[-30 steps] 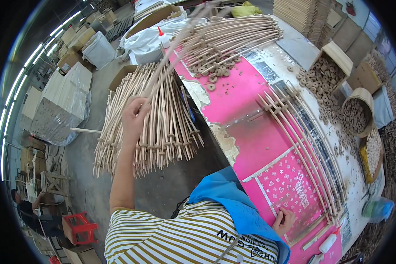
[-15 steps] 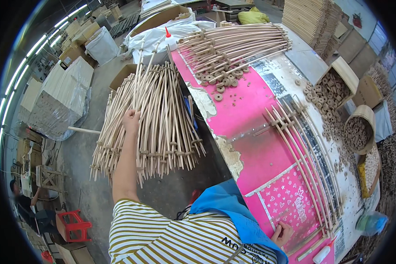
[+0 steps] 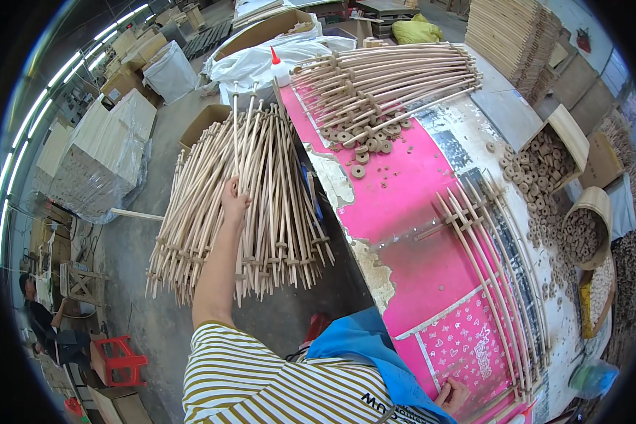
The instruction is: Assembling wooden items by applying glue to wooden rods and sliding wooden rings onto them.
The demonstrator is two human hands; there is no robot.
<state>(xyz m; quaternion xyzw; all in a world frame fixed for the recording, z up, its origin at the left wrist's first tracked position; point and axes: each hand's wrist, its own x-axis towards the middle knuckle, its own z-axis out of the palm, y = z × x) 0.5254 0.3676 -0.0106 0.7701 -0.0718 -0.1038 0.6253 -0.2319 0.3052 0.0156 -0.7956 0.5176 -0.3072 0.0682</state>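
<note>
My left hand (image 3: 234, 198) is closed around slim wooden rods (image 3: 237, 134), which stand up past it over a large pile of similar rods (image 3: 191, 205). Small wooden discs are threaded near many of the rods' ends. Low on the right, my right hand (image 3: 453, 396) rests curled on the pink sheet (image 3: 396, 247) near the table's edge. Whatever its fingers may hold is hidden. Several rods joined by wooden discs (image 3: 505, 283) lie across the table just beyond that hand.
More rods (image 3: 403, 63) and loose wooden discs (image 3: 371, 141) lie at the table's far end, beside a red-tipped glue bottle (image 3: 279, 69). Two tipped containers (image 3: 569, 141) spill discs on the right. A red stool (image 3: 122, 360) and a seated person (image 3: 46, 318) are at left.
The rods in my left hand have come down a little onto the pile, and that hand has shifted right. My right hand stays by the table's edge. The view has shifted slightly.
</note>
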